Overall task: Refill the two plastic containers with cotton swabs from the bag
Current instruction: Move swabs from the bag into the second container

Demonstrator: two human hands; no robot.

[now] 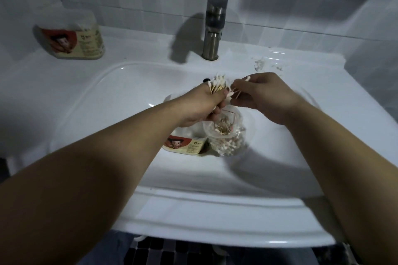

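The left hand (pixel 200 106) curls its fingers round a bundle of cotton swabs (pixel 217 85) standing tips-up toward the faucet (pixel 213 28), while the right hand (pixel 265 97) has its fingers pinched on a few swabs (pixel 247 78) that slant up-right.

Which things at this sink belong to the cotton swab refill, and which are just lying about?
In the job: left hand gripping a swab bunch, right hand pinching a few swabs, bag, basin container, ledge container.
Lying about: faucet, stray swabs on the ledge, sink.
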